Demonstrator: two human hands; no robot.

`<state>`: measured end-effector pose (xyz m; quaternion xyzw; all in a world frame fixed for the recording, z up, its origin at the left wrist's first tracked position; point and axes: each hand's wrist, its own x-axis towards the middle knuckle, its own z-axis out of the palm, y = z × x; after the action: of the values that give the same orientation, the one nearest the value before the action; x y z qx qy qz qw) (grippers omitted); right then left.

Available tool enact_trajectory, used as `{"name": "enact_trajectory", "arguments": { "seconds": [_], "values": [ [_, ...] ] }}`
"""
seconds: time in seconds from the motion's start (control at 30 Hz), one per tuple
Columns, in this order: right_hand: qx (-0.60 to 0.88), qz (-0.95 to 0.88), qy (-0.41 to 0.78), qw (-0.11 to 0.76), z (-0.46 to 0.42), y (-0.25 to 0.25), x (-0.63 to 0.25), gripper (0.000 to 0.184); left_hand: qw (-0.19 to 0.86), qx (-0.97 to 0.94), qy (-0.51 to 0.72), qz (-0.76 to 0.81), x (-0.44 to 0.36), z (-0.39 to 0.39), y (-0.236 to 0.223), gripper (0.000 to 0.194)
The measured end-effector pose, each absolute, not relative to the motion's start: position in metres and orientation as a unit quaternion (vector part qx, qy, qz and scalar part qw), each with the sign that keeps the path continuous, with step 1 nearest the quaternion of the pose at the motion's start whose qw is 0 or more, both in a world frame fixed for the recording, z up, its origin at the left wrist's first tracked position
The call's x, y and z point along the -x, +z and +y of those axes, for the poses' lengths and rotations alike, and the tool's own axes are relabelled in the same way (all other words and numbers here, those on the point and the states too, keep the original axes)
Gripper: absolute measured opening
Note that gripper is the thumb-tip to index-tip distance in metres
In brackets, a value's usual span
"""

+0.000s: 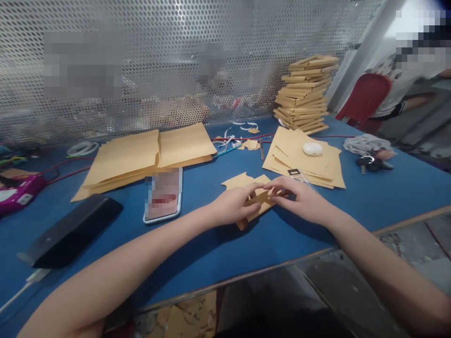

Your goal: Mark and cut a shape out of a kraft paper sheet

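Between my two hands, low over the blue table, is a tan kraft paper sheet (261, 211), bent up along folds. My left hand (230, 205) grips its left side, with thumb and fingers curled round the paper. From the other side my right hand (303, 199) pinches the upper right edge; its fingertips almost meet those of the left. Parts of the sheet are hidden under the fingers. Just beyond my right hand, a small clear plastic piece with a black mark (294, 172) lies by a pile of flat kraft sheets (282, 157).
A white earbud case (312, 149) rests on the flat sheets. Behind rises a tall stack of folded kraft pieces (305, 94). To the left are more kraft sheets (130, 157), a phone (164, 195) and a black power bank (75, 230) with a cable. Keys (368, 163) lie right.
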<state>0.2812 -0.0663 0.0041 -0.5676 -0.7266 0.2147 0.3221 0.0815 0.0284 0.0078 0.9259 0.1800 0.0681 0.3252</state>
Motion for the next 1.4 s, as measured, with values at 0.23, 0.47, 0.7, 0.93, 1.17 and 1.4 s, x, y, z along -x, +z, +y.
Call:
{"name": "enact_trajectory", "arguments": {
  "seconds": [0.23, 0.47, 0.7, 0.93, 1.17, 1.4],
  "values": [
    [0.776, -0.510, 0.040, 0.369, -0.063, 0.009, -0.304, 0.030, 0.273, -0.951, 0.070, 0.126, -0.080, 0.033, 0.004, 0.033],
    [0.893, -0.443, -0.016, 0.073, -0.063, 0.011, -0.324, 0.072, 0.235, -0.962, 0.086, 0.109, -0.082, 0.033, -0.002, 0.027],
    [0.886, -0.450, 0.107, 0.021, -0.048, 0.019, -0.333, 0.064, 0.226, -0.965, 0.085, 0.103, -0.082, 0.034, -0.002, 0.028],
    [0.869, -0.476, 0.129, 0.029, -0.045, 0.028, -0.333, 0.045, 0.217, -0.967, 0.078, 0.109, -0.083, 0.035, 0.000, 0.026],
    [0.733, -0.525, 0.285, 0.324, -0.082, 0.014, -0.311, 0.071, 0.220, -0.966, 0.079, 0.111, -0.083, 0.039, -0.001, 0.026],
    [0.723, -0.458, 0.410, 0.315, -0.121, 0.016, -0.264, 0.081, 0.228, -0.964, 0.075, 0.114, -0.084, 0.040, -0.003, 0.026]
  ]
}}
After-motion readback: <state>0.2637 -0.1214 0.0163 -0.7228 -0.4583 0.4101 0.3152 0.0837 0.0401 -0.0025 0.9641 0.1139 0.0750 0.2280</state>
